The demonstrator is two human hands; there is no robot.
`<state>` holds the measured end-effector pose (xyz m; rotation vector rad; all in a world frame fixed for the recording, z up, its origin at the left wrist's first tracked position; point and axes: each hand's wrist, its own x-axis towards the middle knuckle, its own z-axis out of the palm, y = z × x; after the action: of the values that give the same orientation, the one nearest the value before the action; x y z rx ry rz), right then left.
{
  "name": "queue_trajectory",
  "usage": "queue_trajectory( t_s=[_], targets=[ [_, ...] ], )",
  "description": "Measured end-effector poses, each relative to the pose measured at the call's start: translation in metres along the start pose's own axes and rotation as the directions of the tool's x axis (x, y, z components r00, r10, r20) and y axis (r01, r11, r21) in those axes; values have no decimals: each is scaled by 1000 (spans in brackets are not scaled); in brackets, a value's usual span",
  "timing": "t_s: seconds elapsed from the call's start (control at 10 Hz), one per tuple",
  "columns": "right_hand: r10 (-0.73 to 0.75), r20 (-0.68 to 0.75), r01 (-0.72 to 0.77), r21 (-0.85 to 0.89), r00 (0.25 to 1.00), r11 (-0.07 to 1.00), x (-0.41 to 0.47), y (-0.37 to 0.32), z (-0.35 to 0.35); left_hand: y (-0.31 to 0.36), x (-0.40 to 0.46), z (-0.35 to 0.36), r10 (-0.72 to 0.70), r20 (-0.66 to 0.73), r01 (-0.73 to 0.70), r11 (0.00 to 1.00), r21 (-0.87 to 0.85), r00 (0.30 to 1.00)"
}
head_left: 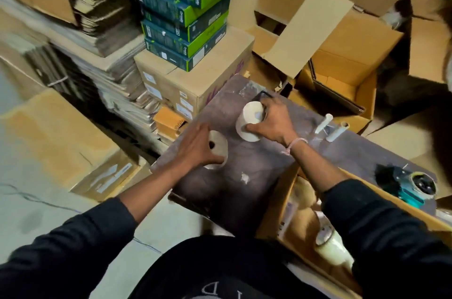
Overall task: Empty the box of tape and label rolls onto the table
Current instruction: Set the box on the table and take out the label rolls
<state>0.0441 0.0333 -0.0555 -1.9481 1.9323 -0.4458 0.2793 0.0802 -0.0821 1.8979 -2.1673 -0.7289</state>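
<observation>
Beside the table [234, 191], stacked green boxes [186, 12] crowd cartons [342, 58].

Black long sleeves [381, 220], pale thread wristband [294, 145] on right wrist.

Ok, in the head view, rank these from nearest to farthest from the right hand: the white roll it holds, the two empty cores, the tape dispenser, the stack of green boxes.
1. White roll, gripped by the right hand, mid-table.
2. Empty cores, lying on the table to its right.
3. Tape dispenser, on the table's right end.
4. Stack of green boxes, beyond the table on a carton.
</observation>
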Motion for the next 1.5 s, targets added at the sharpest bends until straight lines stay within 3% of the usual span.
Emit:
queue_trajectory(
  t_s=[0.1,0.3,0.4,0.7,0.8,1.0,1.1,1.2,1.3,1.4,1.5],
  targets=[
    [46,112,-39,-69,993,997,21,-5,45,-17,9,15,-57,44,56,998,33,997],
    [-19,250,50,-120,968,991,48,-7,103,-37,18,25,-112,49,107,990,92,993],
    [-60,300,105,-134,952,985,58,-6,127,-59,28,41,-7,47,4,998,59,999],
    [-119,351,165,-105,929,981,74,4,140,-61,33,44,5,148,0,999,-36,989],
    [-68,343,99,-72,937,992,65,4,133,-56,29,43,18,153,-11,999,-44,988],
    [12,194,-20,38,981,999,35,1,73,-24,21,48,187,-32,-189,978,-84,982],
    [83,122,-101,147,989,984,10,14,33,0,14,55,274,-127,-291,945,-150,953],
    [140,108,-170,350,984,921,-28,26,-17,34,5,61,368,-116,-386,891,-238,922],
    [203,193,-280,618,960,734,-81,33,-71,67,-2,77,417,-90,-422,843,-333,905],
    [180,332,-364,662,926,655,-134,52,-108,104,-13,99,444,-98,-448,819,-360,891],
    [234,483,-478,481,844,734,-172,87,-105,139,-24,117,435,-55,-413,797,-441,899]
  ],
)
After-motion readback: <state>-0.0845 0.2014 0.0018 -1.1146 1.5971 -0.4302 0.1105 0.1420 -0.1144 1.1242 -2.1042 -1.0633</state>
